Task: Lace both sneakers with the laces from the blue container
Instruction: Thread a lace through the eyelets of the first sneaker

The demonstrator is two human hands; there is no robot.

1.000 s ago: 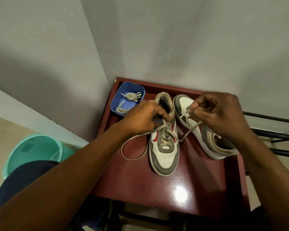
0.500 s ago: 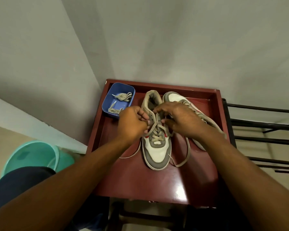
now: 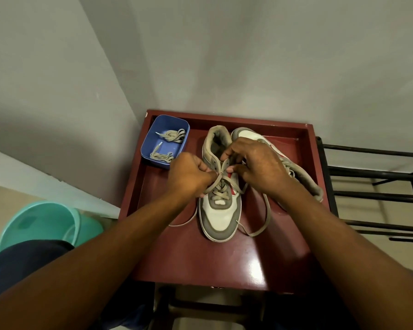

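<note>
A grey and white sneaker (image 3: 221, 217) stands upright on the dark red table (image 3: 200, 258), toe toward me, partly laced with a beige lace (image 3: 260, 231). My left hand (image 3: 188, 175) pinches one lace strand at the shoe's left eyelets. My right hand (image 3: 255, 163) pinches the lace at the upper eyelets over the tongue. Loose lace ends trail on the table on both sides. The second sneaker (image 3: 303, 177) lies tilted to the right, mostly hidden behind my right hand. The blue container (image 3: 150, 139) at the back left holds another beige lace (image 3: 171, 136).
The table has a raised rim and stands in a corner of grey walls. A black metal rack (image 3: 372, 189) stands to the right. A teal plastic bucket (image 3: 43, 225) sits on the floor at the left, beside my dark-clothed knee.
My right hand came down from pulling the lace up and went to the upper eyelets. Both hands now work close together over the tongue. The camera view shifted back a little.
</note>
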